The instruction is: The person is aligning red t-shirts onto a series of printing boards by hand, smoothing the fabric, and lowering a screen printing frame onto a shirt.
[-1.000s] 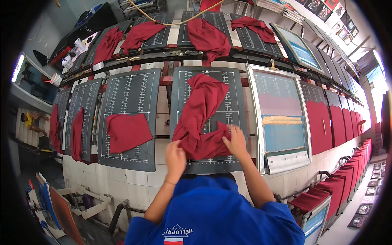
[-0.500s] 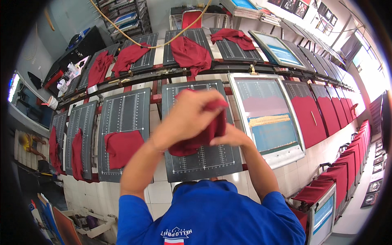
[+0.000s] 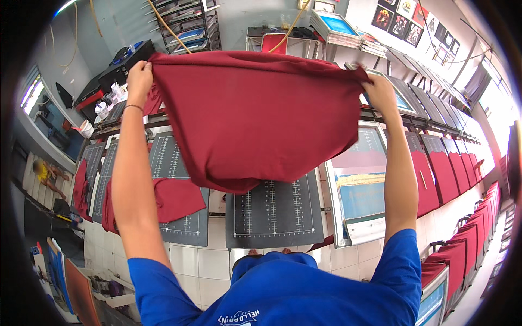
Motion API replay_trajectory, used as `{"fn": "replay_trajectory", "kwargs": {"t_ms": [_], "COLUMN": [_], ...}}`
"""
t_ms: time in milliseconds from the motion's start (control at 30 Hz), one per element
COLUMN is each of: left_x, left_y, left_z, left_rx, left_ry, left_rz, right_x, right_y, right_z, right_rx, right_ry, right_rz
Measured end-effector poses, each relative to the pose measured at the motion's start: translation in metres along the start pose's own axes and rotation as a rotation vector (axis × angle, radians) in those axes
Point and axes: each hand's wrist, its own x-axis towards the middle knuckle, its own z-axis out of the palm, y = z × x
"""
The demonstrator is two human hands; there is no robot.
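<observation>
A large piece of dark red fabric (image 3: 261,119) is stretched wide in the air before me, its lower edge sagging. My left hand (image 3: 141,82) pinches its upper left corner. At the opposite corner, my right hand (image 3: 382,96) is closed on the bunched edge. Beneath the fabric lies a dark printing board (image 3: 274,223) marked with white ruler lines; the cloth hides its far part. Whether the fabric is a single panel or a sewn garment, I cannot tell.
A framed printing screen (image 3: 356,217) stands just right of the board. On the left, a neighbouring board (image 3: 185,236) bears folded red cloth (image 3: 179,200). Red fabric covers boards (image 3: 427,179) farther right. A person in yellow (image 3: 43,173) sits at the far left.
The bunched fabric has been opened out and lifted forward. My hands have moved from close together to far apart, each now at a corner.
</observation>
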Motion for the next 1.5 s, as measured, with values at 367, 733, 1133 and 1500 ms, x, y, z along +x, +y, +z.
{"fn": "replay_trajectory", "kwargs": {"t_ms": [367, 733, 1133, 1500], "left_x": [-0.091, -0.122, -0.377, -0.128], "left_y": [0.176, 0.376, 0.053, 0.04], "left_z": [-0.121, -0.046, -0.052, 0.04], "left_rx": [-0.951, -1.081, -0.066, -0.084], "left_ry": [0.157, -0.403, -0.727, -0.097], "left_rz": [0.064, 0.69, -0.061, 0.207], "right_x": [0.009, -0.313, -0.165, 0.02], "right_y": [-0.006, -0.276, -0.159, -0.001], "right_z": [-0.072, 0.141, 0.005, 0.056], "right_rx": [0.956, 1.527, 1.63, 1.766], "right_ry": [0.128, -1.006, 0.316, -0.09], "right_rz": [-0.029, -0.05, 0.186, 0.342]}}
